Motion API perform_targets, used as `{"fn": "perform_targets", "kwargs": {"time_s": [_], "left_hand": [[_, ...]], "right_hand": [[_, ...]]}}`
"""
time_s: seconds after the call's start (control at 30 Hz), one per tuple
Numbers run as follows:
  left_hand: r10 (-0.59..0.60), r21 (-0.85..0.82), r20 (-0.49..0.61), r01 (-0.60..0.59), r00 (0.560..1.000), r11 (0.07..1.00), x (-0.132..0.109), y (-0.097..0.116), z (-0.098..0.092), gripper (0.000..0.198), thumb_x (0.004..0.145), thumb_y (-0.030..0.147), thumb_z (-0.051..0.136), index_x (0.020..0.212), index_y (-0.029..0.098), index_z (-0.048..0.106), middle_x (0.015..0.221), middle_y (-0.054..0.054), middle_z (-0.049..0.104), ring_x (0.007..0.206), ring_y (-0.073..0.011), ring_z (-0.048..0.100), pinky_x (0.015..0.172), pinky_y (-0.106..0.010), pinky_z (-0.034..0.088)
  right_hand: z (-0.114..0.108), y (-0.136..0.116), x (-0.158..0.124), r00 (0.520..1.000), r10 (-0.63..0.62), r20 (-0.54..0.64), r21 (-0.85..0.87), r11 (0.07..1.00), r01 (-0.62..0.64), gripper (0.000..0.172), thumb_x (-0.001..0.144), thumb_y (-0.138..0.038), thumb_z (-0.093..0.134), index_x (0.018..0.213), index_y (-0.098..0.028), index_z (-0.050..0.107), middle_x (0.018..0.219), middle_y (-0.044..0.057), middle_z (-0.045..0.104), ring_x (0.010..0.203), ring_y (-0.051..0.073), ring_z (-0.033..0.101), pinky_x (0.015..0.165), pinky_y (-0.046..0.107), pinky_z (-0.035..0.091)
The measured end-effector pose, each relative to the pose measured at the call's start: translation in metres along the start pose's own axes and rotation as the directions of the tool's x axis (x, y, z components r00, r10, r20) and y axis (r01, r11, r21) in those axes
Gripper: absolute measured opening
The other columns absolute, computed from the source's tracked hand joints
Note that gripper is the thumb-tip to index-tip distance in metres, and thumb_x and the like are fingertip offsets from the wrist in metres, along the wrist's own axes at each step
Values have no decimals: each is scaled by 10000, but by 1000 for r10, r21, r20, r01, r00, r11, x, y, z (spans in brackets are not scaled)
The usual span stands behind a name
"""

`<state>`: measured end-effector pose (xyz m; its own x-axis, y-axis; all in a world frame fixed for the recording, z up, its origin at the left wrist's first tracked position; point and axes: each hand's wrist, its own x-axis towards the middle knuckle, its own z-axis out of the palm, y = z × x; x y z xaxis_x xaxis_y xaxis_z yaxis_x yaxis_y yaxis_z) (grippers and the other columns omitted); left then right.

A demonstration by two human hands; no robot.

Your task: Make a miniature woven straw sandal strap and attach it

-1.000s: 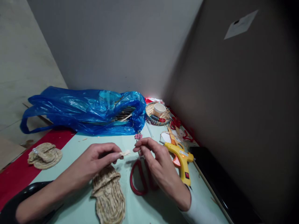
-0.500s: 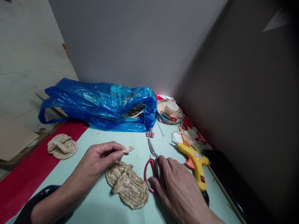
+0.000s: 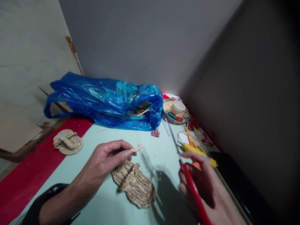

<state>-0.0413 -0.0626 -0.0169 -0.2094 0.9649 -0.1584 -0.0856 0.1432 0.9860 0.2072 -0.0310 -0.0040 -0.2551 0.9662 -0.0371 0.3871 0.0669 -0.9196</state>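
Note:
Between the thumb and fingers of my left hand [image 3: 105,161] is pinched a short strip of pale dried fibre [image 3: 137,148], its end sticking out to the right. Just below lies a small slipper of coiled straw braid [image 3: 142,189] with a band across it, flat on the table. My right hand [image 3: 208,187] is raised off the table and closed around red-handled scissors [image 3: 192,184], held edge-on with the blades pointing up and away. Their shadow falls on the tabletop beside the slipper. A second straw slipper [image 3: 69,143] lies at the left on the red strip.
A blue plastic bag [image 3: 103,100] with sticks inside lies along the back. A woven basket [image 3: 167,107] holds a white cup [image 3: 178,107]. The yellow glue gun [image 3: 212,161] rests behind my right hand. A pink binder clip [image 3: 155,133] is on the pale green table [image 3: 103,134].
My right hand has picked the scissors up off the table and turned them edge-on. My left hand still pinches the fibre strip. The whole view has shifted slightly.

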Motion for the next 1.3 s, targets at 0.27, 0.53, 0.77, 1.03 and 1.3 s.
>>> {"fn": "perform_targets", "kwargs": {"time_s": [0.27, 0.53, 0.77, 1.03, 1.3], "left_hand": [[25, -124, 5, -24, 1000, 992, -3, 0, 1, 103, 812, 320, 747, 823, 218, 752, 780, 2, 693, 761, -160, 610, 703, -251, 462], [36, -56, 110, -30, 993, 998, -10, -6, 1, 102, 845, 299, 687, 828, 222, 753, 780, 6, 678, 771, -167, 591, 726, -265, 451], [22, -50, 78, -18, 997, 999, -10, -7, 3, 91, 856, 299, 681, 830, 228, 733, 773, 15, 655, 806, -182, 599, 747, -278, 440], [16, -132, 60, -8, 998, 991, -12, -12, 3, 72, 870, 272, 678, 824, 245, 726, 791, 31, 653, 774, -156, 575, 761, -255, 451], [29, -126, 87, -18, 996, 992, -10, -10, 6, 104, 870, 276, 679, 807, 221, 742, 786, 10, 652, 795, -171, 578, 780, -268, 450]], "right_hand": [[19, -9, 4, 943, -150, 296, -225, 949, 222, 308, 709, -280, 675, 1012, -288, 621, 724, -4, 675, 585, 195, 606, 531, 268, 495], [38, -26, 4, 945, 1, 327, -297, 950, 102, 233, 770, -354, 672, 975, -287, 585, 880, -3, 677, 841, 214, 633, 700, 272, 505], [47, -22, 8, 917, -81, 390, -321, 922, 218, 122, 938, -376, 486, 1023, -300, 532, 895, 7, 650, 855, 223, 597, 635, 278, 433], [47, -20, 10, 895, -166, 414, -291, 908, 303, 74, 966, -340, 477, 953, -274, 507, 879, 11, 644, 734, 186, 560, 583, 262, 405], [45, -13, 15, 853, -209, 477, -245, 901, 358, 80, 961, -240, 428, 920, -242, 497, 775, 9, 634, 624, 153, 567, 522, 228, 393]]}}
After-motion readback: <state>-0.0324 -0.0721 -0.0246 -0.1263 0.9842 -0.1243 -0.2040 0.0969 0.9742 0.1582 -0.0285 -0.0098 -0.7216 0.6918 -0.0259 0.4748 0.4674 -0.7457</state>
